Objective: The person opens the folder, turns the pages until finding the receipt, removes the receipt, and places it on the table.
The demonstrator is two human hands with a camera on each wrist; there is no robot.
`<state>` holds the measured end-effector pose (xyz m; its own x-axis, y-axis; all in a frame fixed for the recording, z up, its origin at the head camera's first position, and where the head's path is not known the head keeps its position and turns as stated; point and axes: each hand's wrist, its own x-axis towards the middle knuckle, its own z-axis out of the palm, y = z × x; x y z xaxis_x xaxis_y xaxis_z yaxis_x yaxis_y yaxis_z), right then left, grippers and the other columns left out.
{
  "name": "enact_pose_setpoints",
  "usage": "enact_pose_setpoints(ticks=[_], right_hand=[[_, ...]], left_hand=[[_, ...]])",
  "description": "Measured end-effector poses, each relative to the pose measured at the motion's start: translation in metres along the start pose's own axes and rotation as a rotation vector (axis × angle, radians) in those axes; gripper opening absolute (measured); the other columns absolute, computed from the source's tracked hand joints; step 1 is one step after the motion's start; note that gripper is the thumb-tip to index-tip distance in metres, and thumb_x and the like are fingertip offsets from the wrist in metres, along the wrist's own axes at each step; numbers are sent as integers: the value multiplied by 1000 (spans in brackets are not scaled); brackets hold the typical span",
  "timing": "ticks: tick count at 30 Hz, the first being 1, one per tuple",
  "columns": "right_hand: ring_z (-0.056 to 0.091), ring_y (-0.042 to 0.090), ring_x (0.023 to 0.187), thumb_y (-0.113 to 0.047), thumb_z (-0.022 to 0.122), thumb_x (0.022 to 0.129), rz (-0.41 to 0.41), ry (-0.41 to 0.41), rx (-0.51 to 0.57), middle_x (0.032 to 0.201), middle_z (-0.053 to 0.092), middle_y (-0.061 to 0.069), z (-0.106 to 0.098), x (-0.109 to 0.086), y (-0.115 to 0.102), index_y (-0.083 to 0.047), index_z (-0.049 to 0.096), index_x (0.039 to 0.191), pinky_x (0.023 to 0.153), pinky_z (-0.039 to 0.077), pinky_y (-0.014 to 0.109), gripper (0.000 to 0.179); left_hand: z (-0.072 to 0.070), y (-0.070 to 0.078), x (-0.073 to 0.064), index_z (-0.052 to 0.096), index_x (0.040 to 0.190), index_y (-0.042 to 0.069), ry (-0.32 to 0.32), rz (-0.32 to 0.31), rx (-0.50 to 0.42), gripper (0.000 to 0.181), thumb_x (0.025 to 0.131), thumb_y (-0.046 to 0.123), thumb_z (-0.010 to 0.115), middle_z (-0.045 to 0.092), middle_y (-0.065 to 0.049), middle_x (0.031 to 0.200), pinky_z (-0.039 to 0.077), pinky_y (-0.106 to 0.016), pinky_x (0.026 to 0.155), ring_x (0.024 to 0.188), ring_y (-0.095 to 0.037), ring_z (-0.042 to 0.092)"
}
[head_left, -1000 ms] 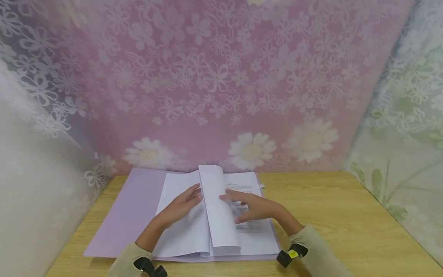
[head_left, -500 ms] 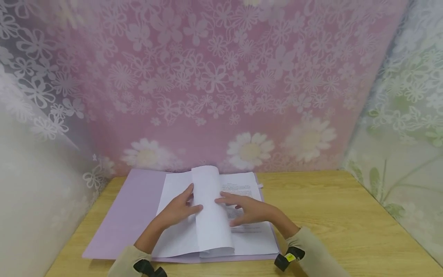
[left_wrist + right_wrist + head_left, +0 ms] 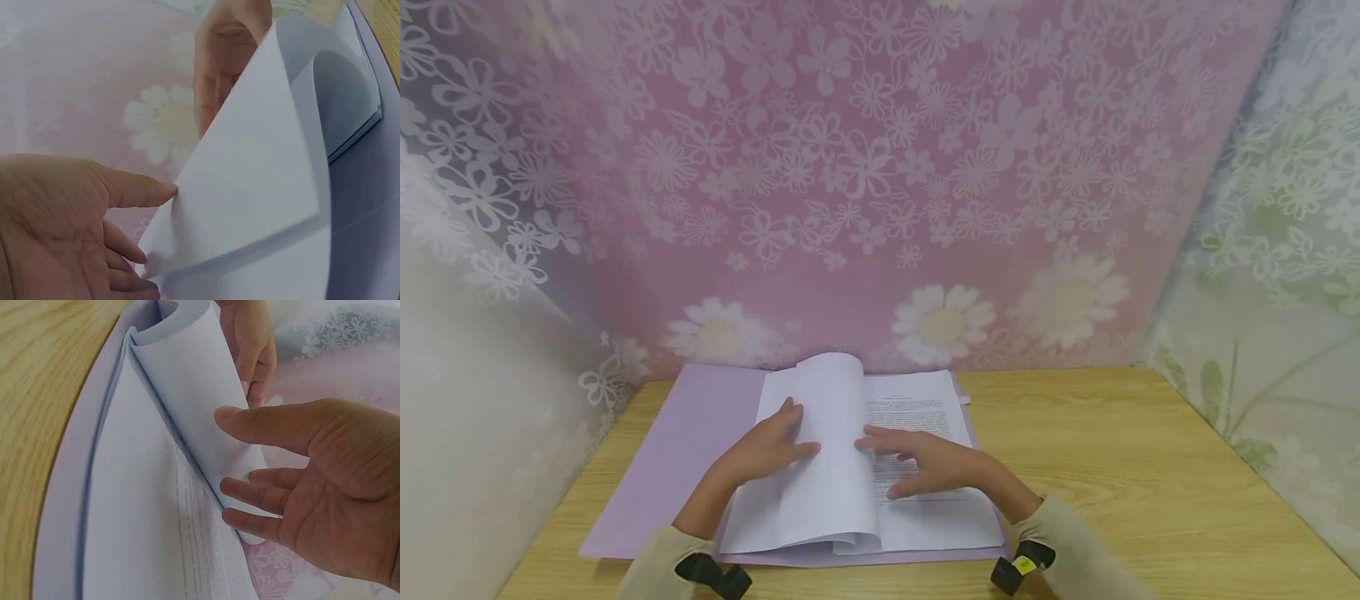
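A lilac folder (image 3: 681, 450) lies spread on the table, with white paper inside. Partway across, a white sheet (image 3: 831, 467) arches over to the left, curled along its right side. My left hand (image 3: 760, 450) is over the sheet's left edge, thumb and fingers apart. The left wrist view puts its thumb (image 3: 150, 192) right at that edge. On the curled side, my right hand (image 3: 936, 462) touches the roll with outstretched fingertips. Below them lies a printed page (image 3: 917, 408). From the right wrist, the thumb (image 3: 269, 425) and fingers look spread.
The wooden table (image 3: 1112, 467) extends to the right of the folder. A pink floral backdrop (image 3: 850, 208) stands behind the far edge, with patterned panels on both sides. A small white tab (image 3: 964, 401) sticks out at the folder's right edge.
The curled sheet has swung leftward and now covers much of the left page. Both hands have shifted left with it, and more of the printed page shows.
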<state>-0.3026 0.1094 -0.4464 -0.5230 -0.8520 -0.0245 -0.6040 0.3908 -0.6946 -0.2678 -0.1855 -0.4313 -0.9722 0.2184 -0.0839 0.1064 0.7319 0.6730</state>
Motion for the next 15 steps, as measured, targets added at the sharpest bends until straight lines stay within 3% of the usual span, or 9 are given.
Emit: enact_pose_setpoints(ticks=[6, 15], right_hand=[[40, 31, 150, -23, 77, 92, -4, -4, -42, 168, 31, 8, 6, 4, -1, -23, 46, 155, 117, 43, 45, 70], [38, 27, 151, -20, 76, 92, 2, -22, 3, 169, 29, 4, 14, 4, -7, -23, 45, 155, 118, 43, 41, 70]], left_hand=[[-4, 1, -2, 28, 154, -14, -1, -67, 43, 96, 91, 42, 75, 16, -35, 163, 32, -63, 118, 150, -51, 27], [-9, -3, -5, 29, 149, -22, -21, -129, 147, 101, 85, 34, 83, 20, -43, 158, 36, -64, 115, 145, -56, 32]])
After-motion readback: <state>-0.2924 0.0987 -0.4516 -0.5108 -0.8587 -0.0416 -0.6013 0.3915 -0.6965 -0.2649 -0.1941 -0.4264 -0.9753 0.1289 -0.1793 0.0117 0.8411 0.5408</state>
